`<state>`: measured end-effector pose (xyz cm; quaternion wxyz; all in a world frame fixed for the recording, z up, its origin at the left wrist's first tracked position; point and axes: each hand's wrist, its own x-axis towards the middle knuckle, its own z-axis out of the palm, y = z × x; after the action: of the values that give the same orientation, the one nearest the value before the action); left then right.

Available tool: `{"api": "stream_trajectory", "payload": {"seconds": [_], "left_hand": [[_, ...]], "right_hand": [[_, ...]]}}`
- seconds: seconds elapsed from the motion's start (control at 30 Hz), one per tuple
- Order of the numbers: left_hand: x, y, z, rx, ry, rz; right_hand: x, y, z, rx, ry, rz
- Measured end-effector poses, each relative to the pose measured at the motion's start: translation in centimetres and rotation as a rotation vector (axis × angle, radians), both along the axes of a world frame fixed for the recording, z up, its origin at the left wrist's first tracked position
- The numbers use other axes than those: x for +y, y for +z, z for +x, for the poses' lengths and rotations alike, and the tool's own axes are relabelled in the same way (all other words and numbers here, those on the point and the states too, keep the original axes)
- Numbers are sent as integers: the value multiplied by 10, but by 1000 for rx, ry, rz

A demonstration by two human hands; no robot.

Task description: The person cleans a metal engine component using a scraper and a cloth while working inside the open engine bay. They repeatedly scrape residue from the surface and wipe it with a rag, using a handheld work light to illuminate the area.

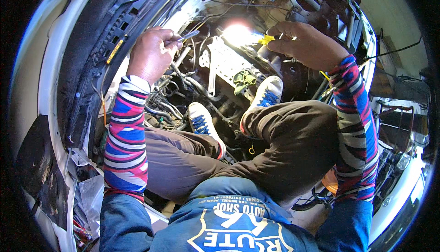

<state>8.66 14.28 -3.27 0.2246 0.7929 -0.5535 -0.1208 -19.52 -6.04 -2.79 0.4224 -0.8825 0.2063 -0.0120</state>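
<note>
My left hand point(153, 55) is closed around a slim metal hand tool point(189, 35), whose grey end sticks out to the right past the fingers. On the other side, my right hand point(302, 43) pinches a small yellow piece point(266, 39) between thumb and fingers. Strong glare from a lamp beside it hides its far end, so its kind is unclear. Between the hands lies a pale metal plate point(231, 59) with holes. A wrench point(212, 78) rests along its left side, and a crumpled greenish cloth or glove point(245, 81) lies at its near end.
I sit inside an engine bay, my white and blue shoes point(200, 121) down among hoses and wiring point(160, 107). A body rail point(98, 52) runs along the left. A thin dark cable point(396, 49) crosses at right. An orange object point(330, 182) sits beside my right thigh.
</note>
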Motion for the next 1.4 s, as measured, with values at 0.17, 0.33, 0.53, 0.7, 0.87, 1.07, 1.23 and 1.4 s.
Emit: {"api": "stream_trajectory", "payload": {"seconds": [0.17, 0.33, 0.53, 0.7, 0.87, 1.07, 1.23, 1.4], "left_hand": [[0, 1, -16, 9, -57, 105], [4, 7, -11, 109, -168, 86], [-12, -5, 12, 251, 42, 382], [-25, -28, 27, 217, 12, 409], [-23, -35, 27, 240, 20, 433], [-12, -15, 12, 180, 29, 279], [-10, -6, -7, 193, 9, 332], [-20, -20, -5, 171, -35, 414]], "right_hand": [[-36, -49, 8, 340, -1, -357], [-78, -168, 17, 564, -24, -516], [-101, -276, 7, 469, -131, -580], [-115, -307, 2, 435, -212, -167], [-90, -279, -28, 201, -314, -469], [-58, -246, -53, 205, -243, -563], [-19, -246, -63, 119, -190, -639], [4, -258, -59, 142, -200, -588]]}}
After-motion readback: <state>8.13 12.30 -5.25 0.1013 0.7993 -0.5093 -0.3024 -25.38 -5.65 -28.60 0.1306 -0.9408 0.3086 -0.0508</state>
